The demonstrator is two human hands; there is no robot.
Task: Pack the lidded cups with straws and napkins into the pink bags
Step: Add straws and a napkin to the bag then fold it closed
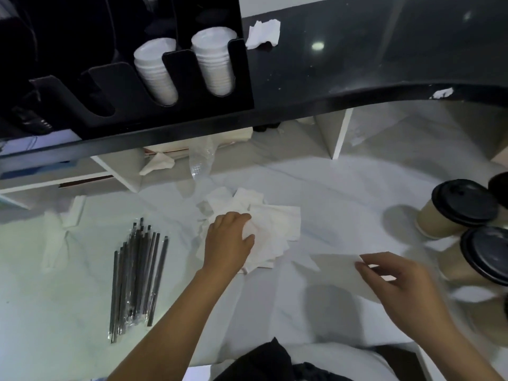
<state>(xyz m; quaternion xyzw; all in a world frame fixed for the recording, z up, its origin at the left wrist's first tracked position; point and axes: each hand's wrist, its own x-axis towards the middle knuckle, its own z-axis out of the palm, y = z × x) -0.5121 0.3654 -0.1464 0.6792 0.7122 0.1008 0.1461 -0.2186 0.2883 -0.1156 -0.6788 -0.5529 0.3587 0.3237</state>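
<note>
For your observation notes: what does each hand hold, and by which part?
Left hand grips the top napkin at its left edge; right hand pinches a loose napkin by its right edge.

Open tabletop (pixel 68 312) lane runs between the straws (pixel 137 279) on the left and the napkin pile (pixel 264 226). Right of the napkin pile, lidded cups (pixel 456 210) crowd the edge. Behind the pile, an overhanging black shelf (pixel 302 105) with a lid rack (pixel 170 67) caps headroom; clear plastic wrap (pixel 200 160) lies beneath.
</note>
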